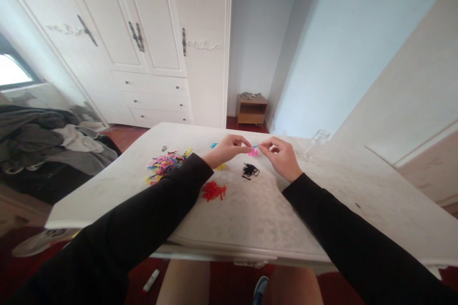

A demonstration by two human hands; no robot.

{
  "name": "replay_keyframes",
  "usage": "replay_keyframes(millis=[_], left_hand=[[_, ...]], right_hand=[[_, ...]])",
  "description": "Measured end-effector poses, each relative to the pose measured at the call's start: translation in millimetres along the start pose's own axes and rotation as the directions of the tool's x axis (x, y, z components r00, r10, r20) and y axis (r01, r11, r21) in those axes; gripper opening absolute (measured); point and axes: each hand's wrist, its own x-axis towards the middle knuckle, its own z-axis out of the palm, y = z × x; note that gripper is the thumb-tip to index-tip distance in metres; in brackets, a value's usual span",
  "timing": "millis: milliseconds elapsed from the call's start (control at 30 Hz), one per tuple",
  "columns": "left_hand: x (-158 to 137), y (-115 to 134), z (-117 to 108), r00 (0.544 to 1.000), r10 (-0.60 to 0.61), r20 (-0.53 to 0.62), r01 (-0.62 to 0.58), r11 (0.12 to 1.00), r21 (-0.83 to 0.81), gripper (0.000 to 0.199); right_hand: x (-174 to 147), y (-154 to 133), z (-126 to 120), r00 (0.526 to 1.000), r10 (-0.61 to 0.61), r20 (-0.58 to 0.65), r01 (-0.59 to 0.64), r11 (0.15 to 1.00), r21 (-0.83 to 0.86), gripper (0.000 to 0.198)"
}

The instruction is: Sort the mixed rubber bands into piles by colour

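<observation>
My left hand (228, 148) and my right hand (283, 156) meet over the far middle of the table, both with fingers pinched. Between their fingertips runs a thin blue elastic band (255, 146). Right below it lies a small pink pile of bands (253, 153). Nearer to me are a black pile (250, 170) and a red pile (214, 191). Partly hidden by my left hand are yellow bands (221, 167) and a few blue bands (213, 145). A larger heap of mixed-colour bands (168, 163) spreads to the left of my left wrist.
The white table (343, 200) carries a clear plastic container (318, 142) at the far right. One dark band (164, 148) lies apart behind the mixed heap. Clothes (53, 138) are piled at the left. A white wardrobe (153, 24) stands behind, and a marker (151, 281) lies on the floor.
</observation>
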Motion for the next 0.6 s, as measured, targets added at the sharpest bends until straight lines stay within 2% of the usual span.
replay_keyframes(millis=[67, 133, 267, 367, 533, 600], left_hand=[[0, -2, 0, 0.991, 0.129, -0.014, -0.126, 0.983, 0.131, 0.026], [0, -5, 1, 0.98, 0.2, -0.002, -0.196, 0.962, 0.189, 0.029], [2, -8, 2, 0.97, 0.241, -0.004, -0.231, 0.935, 0.267, 0.027], [4, -6, -3, 0.966, 0.258, -0.035, -0.23, 0.911, 0.343, 0.019], [10, 4, -30, 0.933, 0.313, -0.178, -0.205, 0.868, 0.453, 0.01], [11, 7, -35, 0.927, 0.32, -0.195, -0.2, 0.862, 0.465, 0.011]], right_hand=[[0, 0, 0, 1.0, 0.007, 0.013, -0.007, 1.0, 0.0, 0.016], [-1, -1, 1, 1.0, 0.01, 0.028, -0.01, 1.0, 0.006, 0.016], [-2, -4, 3, 0.999, 0.01, 0.044, -0.011, 1.0, 0.015, 0.017], [0, -1, 1, 0.999, 0.033, 0.037, -0.035, 0.999, 0.041, 0.016], [12, 9, -13, 0.969, 0.158, -0.191, -0.136, 0.983, 0.12, 0.013], [14, 10, -15, 0.957, 0.171, -0.235, -0.143, 0.981, 0.134, 0.013]])
